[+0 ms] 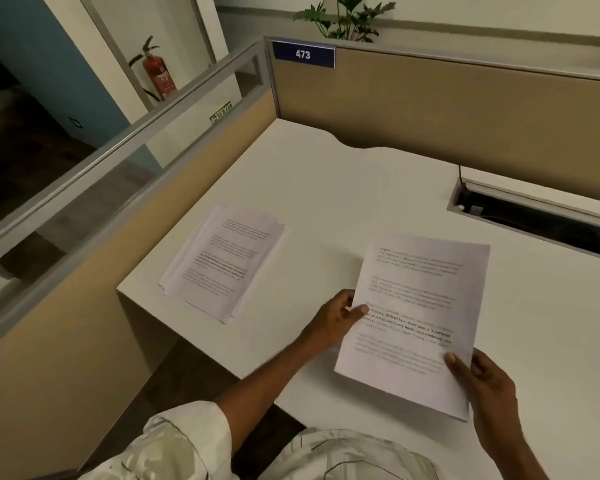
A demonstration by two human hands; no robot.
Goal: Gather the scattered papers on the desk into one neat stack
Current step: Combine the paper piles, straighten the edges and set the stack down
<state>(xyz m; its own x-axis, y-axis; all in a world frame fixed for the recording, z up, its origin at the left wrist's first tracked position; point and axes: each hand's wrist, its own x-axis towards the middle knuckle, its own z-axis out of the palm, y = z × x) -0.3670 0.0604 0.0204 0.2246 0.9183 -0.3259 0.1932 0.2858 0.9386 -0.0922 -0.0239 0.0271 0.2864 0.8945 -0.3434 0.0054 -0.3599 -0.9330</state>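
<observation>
A bundle of printed white sheets (420,306) is held just above the white desk (326,188), right of centre. My left hand (336,320) grips its left edge, thumb on top of the text. My right hand (482,379) pinches its lower right corner, thumb on the page. A second pile of printed papers (222,261) lies flat near the desk's left edge, its sheets slightly fanned and uneven. Neither hand touches that pile.
Beige cubicle partitions (430,105) wall the desk at the back and left, with a blue plate reading 473 (303,54). An open cable slot (534,216) cuts into the desk at the right rear. The desk's left edge drops off beside the pile.
</observation>
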